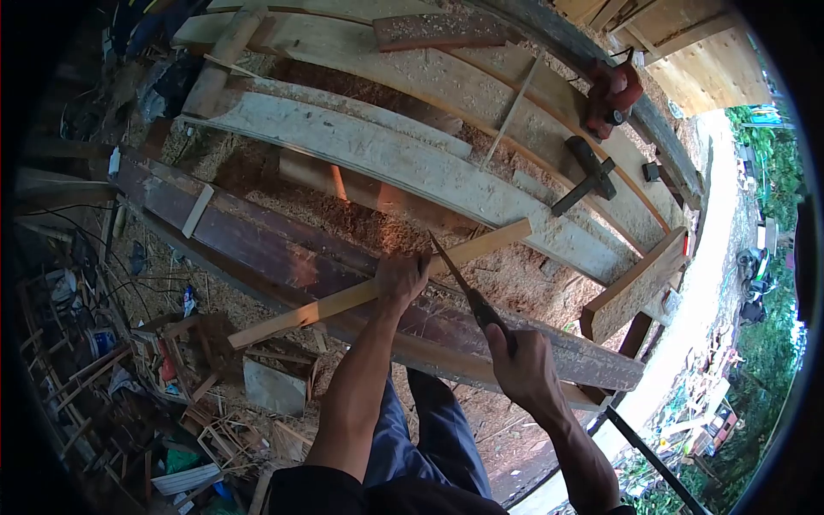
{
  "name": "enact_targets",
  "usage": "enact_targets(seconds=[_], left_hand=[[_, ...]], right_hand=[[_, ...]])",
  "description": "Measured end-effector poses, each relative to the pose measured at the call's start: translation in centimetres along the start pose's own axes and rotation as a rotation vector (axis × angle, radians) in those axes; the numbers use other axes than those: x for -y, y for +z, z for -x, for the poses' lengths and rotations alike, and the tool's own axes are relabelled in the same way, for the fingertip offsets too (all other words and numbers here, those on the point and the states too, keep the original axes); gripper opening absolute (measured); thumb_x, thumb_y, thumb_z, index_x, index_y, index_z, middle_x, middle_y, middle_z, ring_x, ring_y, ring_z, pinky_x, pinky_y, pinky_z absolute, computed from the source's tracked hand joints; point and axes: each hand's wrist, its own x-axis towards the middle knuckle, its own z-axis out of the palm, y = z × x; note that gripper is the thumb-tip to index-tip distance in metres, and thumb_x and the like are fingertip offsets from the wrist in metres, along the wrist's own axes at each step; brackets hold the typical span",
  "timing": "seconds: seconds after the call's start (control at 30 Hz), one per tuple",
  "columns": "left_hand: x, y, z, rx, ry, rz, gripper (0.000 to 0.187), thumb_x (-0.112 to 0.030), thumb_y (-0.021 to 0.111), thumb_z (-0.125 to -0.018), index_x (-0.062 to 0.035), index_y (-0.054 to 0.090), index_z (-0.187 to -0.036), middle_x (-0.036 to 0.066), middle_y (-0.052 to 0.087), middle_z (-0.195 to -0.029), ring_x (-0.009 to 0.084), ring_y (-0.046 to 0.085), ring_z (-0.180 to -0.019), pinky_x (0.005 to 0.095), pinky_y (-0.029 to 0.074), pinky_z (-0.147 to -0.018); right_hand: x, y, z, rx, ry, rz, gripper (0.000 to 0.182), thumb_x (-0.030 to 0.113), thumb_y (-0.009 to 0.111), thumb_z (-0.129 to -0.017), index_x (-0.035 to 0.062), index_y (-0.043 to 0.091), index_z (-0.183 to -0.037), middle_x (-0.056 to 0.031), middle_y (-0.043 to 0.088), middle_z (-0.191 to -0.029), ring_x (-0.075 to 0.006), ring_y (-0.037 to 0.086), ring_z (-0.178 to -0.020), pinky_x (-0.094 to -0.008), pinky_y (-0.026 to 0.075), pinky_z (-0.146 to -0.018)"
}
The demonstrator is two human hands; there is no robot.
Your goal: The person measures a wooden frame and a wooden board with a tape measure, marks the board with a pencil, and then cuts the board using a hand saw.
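Observation:
A pale wooden strip [343, 300] lies slantwise across the dark plank [249, 245] and reaches over to the white-edged board beyond. My left hand [401, 279] is closed around the strip near its middle. In my right hand [525, 365] is a handsaw [455, 273], gripped by its dark handle. Its narrow blade points away from me and overlaps the strip just right of my left hand, with the tip past the strip's far edge.
Sawdust covers the long boards [343, 124]. A red power tool [612, 96] and a black T-shaped tool [588, 176] rest at the upper right. A thick wooden block [631, 287] stands right. Scrap wood frames [236, 463] clutter the lower left floor.

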Motion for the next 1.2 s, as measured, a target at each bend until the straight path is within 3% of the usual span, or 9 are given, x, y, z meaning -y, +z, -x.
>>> enact_targets(seconds=[0.53,0.6,0.67,0.73,0.83,0.9,0.97,1.03,1.2], left_hand=[[-0.6,0.2,0.5,0.036,0.01,0.032,0.024,-0.027,0.04,-0.095,-0.0125,0.059,-0.096,0.008,0.062,-0.058,0.0261,0.066,-0.059,0.0442,0.049,-0.064],[0.1,-0.1,-0.1,-0.138,0.103,0.076,0.024,-0.028,0.044,-0.094,-0.0082,0.057,-0.095,0.012,0.059,-0.054,0.0279,0.061,-0.046,0.0421,0.048,-0.045],[0.3,-0.2,-0.2,-0.152,0.064,0.106,0.023,-0.027,0.045,-0.094,-0.0084,0.058,-0.092,0.012,0.059,-0.053,0.0285,0.061,-0.046,0.042,0.048,-0.045],[-0.1,0.1,-0.1,-0.157,0.038,0.154,0.022,-0.026,0.045,-0.094,-0.0086,0.058,-0.089,0.012,0.058,-0.053,0.0291,0.061,-0.046,0.0419,0.048,-0.045],[0.0,1.4,0.1,-0.143,0.009,0.117,0.021,-0.024,0.046,-0.094,-0.0084,0.059,-0.087,0.012,0.061,-0.057,0.0311,0.062,-0.049,0.0438,0.05,-0.05],[0.3,3.5,0.6,-0.612,0.153,-0.362,0.014,-0.02,0.048,-0.092,-0.0134,0.059,-0.09,0.009,0.061,-0.056,0.0247,0.062,-0.047,0.0396,0.046,-0.052],[0.1,1.4,0.3,-0.381,0.108,-0.169,0.014,-0.021,0.048,-0.092,-0.0137,0.06,-0.09,0.009,0.062,-0.057,0.0248,0.063,-0.049,0.0402,0.047,-0.054],[-0.1,0.1,0.0,-0.154,0.057,0.039,0.014,-0.021,0.049,-0.091,-0.014,0.06,-0.091,0.009,0.063,-0.059,0.0248,0.064,-0.051,0.0409,0.047,-0.056],[-0.5,0.0,0.2,-0.006,0.061,-0.073,0.019,-0.021,0.047,-0.09,-0.013,0.056,-0.105,0.01,0.067,-0.068,0.0269,0.068,-0.06,0.0463,0.048,-0.063]], right_hand=[[-7.6,6.9,-1.2,-0.136,-0.121,-0.091,0.042,0.029,0.056,-0.092,-0.0063,0.063,-0.07,-0.0214,0.048,-0.049,-0.03,0.052,-0.04,-0.0421,0.037,-0.045],[-8.0,8.1,-2.6,-0.13,-0.08,-0.103,0.04,0.028,0.055,-0.092,-0.0053,0.061,-0.07,-0.0212,0.048,-0.05,-0.0305,0.052,-0.041,-0.0422,0.037,-0.045],[-9.7,9.6,-2.2,-0.15,-0.113,-0.132,0.04,0.025,0.055,-0.093,-0.004,0.058,-0.066,-0.0213,0.046,-0.05,-0.0322,0.051,-0.042,-0.0414,0.037,-0.045],[-12.6,10.6,-2.2,-0.149,-0.177,-0.224,0.03,0.023,0.057,-0.091,-0.0043,0.064,-0.081,-0.0247,0.053,-0.056,-0.0407,0.06,-0.054,-0.0428,0.043,-0.048],[-17.7,13.3,-3.5,-0.174,-0.311,-0.214,0.027,0.023,0.057,-0.092,-0.0025,0.065,-0.088,-0.0239,0.054,-0.058,-0.0391,0.061,-0.055,-0.0414,0.043,-0.047],[-18.0,13.3,-3.2,-0.163,-0.294,-0.197,0.026,0.023,0.057,-0.092,-0.002,0.065,-0.089,-0.0235,0.054,-0.059,-0.0391,0.061,-0.055,-0.0411,0.043,-0.047],[-15.3,11.8,-2.3,-0.149,-0.272,-0.188,0.025,0.023,0.057,-0.092,-0.0015,0.065,-0.09,-0.0231,0.054,-0.059,-0.039,0.06,-0.055,-0.0408,0.042,-0.047],[-10.9,8.2,-0.2,-0.149,-0.206,-0.248,0.044,0.029,0.055,-0.094,-0.0055,0.057,-0.067,-0.0193,0.043,-0.048,-0.0169,0.05,-0.043,-0.0402,0.035,-0.044],[-8.8,2.0,4.7,-0.059,-0.066,-0.143,0.049,0.031,0.054,-0.094,-0.007,0.056,-0.063,-0.0191,0.042,-0.047,-0.0159,0.046,-0.042,-0.0413,0.034,-0.043]])
